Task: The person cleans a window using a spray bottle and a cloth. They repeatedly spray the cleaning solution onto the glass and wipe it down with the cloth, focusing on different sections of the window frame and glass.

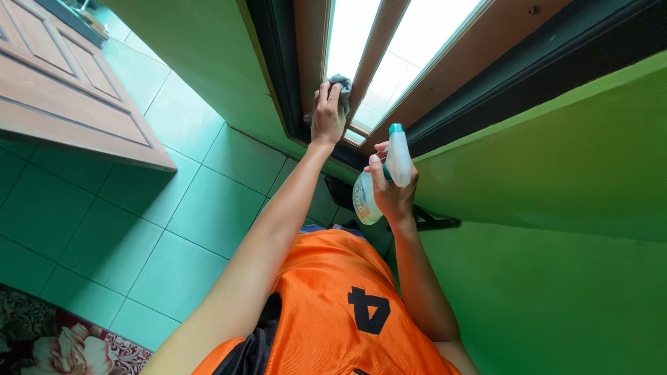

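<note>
My left hand (pixel 327 114) is raised to a wooden-framed window (pixel 389 76) and presses a grey cloth (pixel 340 84) against the frame bar between two bright panes. Just to its right and lower, my right hand (pixel 391 193) grips a clear spray bottle (pixel 364 199) with a white and teal trigger head, held close to the window's lower corner. The nozzle points up toward the glass. My orange shirt fills the bottom of the view.
A green wall (pixel 556 208) surrounds the window. Teal floor tiles (pixel 160 208) spread to the left. A brown wooden panelled door (pixel 62 90) stands at upper left. A floral rug (pixel 62 344) lies at bottom left. A black bracket-like object (pixel 434 222) sits on the wall below the window.
</note>
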